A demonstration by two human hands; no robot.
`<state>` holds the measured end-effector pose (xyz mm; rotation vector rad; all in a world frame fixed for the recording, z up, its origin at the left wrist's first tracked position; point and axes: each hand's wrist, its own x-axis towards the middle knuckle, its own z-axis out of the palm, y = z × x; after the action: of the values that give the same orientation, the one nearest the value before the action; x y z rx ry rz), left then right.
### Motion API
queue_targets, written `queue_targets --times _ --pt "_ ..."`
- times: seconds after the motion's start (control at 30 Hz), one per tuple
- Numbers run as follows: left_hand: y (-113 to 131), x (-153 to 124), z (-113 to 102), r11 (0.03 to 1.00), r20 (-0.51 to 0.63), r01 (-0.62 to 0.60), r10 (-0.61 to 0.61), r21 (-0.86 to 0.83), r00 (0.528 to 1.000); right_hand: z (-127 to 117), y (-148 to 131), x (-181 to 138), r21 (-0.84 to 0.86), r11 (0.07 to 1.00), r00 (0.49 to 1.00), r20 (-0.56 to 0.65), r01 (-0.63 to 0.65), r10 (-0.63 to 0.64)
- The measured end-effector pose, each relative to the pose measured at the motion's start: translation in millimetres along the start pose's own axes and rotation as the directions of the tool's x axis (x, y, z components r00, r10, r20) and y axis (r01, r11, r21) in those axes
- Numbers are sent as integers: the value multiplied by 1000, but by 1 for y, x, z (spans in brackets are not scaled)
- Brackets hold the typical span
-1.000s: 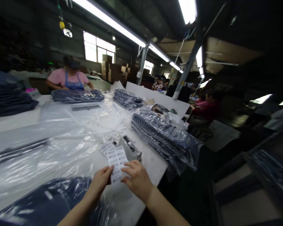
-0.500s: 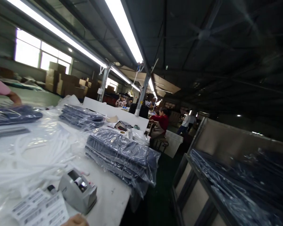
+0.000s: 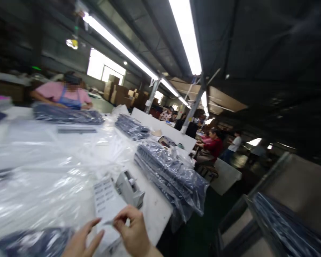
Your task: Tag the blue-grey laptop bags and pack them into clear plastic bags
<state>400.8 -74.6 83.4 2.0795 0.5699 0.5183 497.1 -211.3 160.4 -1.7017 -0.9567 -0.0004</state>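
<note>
Low in the head view, my right hand (image 3: 133, 230) pinches a small thin piece (image 3: 108, 222) that looks like a sticker label; blur hides its print. Left of it, my left hand (image 3: 82, 240) is open, thumb and fingers apart and pointing toward that piece. Under and beyond both hands lies a white sheet of printed labels (image 3: 107, 200) on the table. A grey tape dispenser (image 3: 130, 189) stands just past my right hand, at the sheet's right edge. Dark folded goods in clear plastic (image 3: 32, 242) show at the bottom left, beside my left hand.
Stacked dark bagged goods (image 3: 168, 171) overhang the table's right edge. Clear plastic film (image 3: 56, 178) covers much of the white table (image 3: 157, 210). A co-worker (image 3: 66, 92) in pink handles another bagged item across it. At right, a framed cart (image 3: 291, 182) holds bagged goods.
The view has swung left, so the table and co-worker sit further right in the picture. Both hands have come in over the label sheet; only part of one hand showed before.
</note>
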Motion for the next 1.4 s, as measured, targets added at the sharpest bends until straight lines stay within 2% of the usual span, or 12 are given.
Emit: queue_targets --times 0.1,0.17,0.23,0.3,0.4,0.5,0.57,0.7,1.07,1.23,1.3,1.4 --pt "28 -66 -35 975 242 -213 191 69 951 16 -35 4 254 917 923 312 -308 224" --pt "39 -103 -58 930 323 -346 292 122 900 42 -48 11 286 868 844 482 -405 235" --pt "35 -137 -85 891 319 -406 332 203 888 78 -58 15 284 844 758 622 -454 198" --pt "21 -171 -116 871 239 -376 311 316 920 118 -70 14 266 833 655 742 -485 145" --pt "-11 -222 -163 831 34 -221 237 510 971 177 -93 7 231 821 487 871 -522 65" --pt "-45 -262 -200 731 -137 -63 210 679 968 228 -113 -6 124 844 312 949 -522 54" --pt "-61 -280 -214 675 -175 -8 203 738 964 256 -121 -16 24 877 217 972 -479 92" --pt "-72 -295 -225 652 -183 27 173 757 968 291 -126 -36 -109 914 109 980 -391 164" --pt "-71 -269 -243 642 -156 -11 202 767 967 305 -120 -40 -243 954 91 961 -176 261" --pt "-82 -248 -246 649 -87 -5 110 761 990 310 -114 -44 -251 967 94 963 -29 253" --pt "-89 -242 -246 682 -48 29 10 731 999 313 -114 -46 -237 970 136 964 62 227" --pt "-98 -247 -243 697 20 87 -144 712 989 304 -125 -52 -208 953 294 946 218 139"
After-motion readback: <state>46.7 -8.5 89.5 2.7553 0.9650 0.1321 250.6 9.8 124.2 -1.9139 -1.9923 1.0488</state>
